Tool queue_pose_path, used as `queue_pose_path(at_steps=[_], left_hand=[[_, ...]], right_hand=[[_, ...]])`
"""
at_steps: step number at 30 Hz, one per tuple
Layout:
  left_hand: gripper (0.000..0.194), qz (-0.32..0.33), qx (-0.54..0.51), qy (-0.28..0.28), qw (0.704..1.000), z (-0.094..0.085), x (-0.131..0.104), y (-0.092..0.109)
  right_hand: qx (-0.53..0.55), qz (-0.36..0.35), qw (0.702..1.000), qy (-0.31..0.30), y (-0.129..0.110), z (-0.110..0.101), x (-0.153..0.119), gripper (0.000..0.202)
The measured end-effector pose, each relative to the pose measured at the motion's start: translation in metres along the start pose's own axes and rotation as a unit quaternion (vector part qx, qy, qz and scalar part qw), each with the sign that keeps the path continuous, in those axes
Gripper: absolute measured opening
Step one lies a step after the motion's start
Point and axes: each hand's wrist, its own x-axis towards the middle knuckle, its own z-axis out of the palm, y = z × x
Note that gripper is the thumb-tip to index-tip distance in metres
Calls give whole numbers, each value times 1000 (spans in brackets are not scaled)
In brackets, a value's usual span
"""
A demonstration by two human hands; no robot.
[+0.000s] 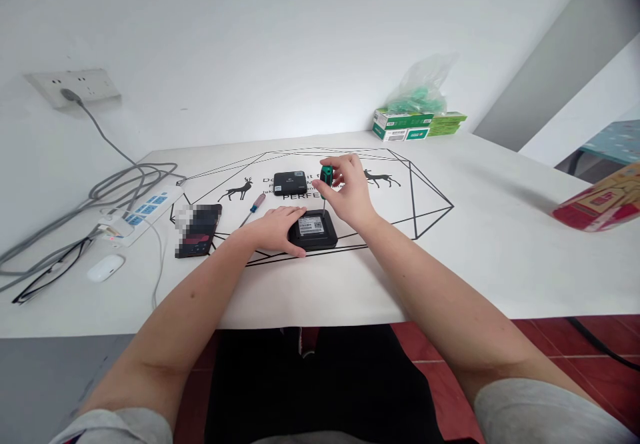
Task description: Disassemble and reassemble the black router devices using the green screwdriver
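Note:
A small square black device (pixel 313 230) with a white printed label lies flat on the table. My left hand (pixel 279 229) grips its left side, thumb at the front edge and fingers along the back. In my right hand (pixel 350 189) is an upright screwdriver (pixel 327 176) with a green and black handle, pinched between thumb and fingers. Its shaft points down at the device's back right corner; the exact contact of the tip is too small to see. Just behind lies a second flat black device (pixel 290 183). Left of that rests another screwdriver (pixel 257 203) with a red and blue handle.
On the left are a phone (pixel 200 231), a white earphone case (pixel 106 268), glasses (pixel 53 272), and a power strip (pixel 145 214) with trailing cables. Green boxes (pixel 404 124) topped by a plastic bag (pixel 421 91) stand against the wall. A red package (pixel 597 201) sits at right.

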Motion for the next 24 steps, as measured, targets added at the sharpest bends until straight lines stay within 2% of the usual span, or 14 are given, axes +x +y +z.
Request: queue_pose_path(at_steps=[5, 11, 20, 24], left_hand=[[129, 1, -1, 2, 1000, 2, 2, -2], [128, 6, 1, 8, 1000, 3, 2, -4], [127, 1, 0, 2, 1000, 0, 1, -1], [128, -2, 3, -2, 1000, -1, 0, 1]], right_hand=[[19, 11, 1000, 14, 1, 2, -1, 45], [17, -7, 1000, 5, -1, 0, 0, 30], [-15, -13, 1000, 18, 2, 1, -1, 49], [-9, -5, 1000, 22, 2, 0, -1, 49]])
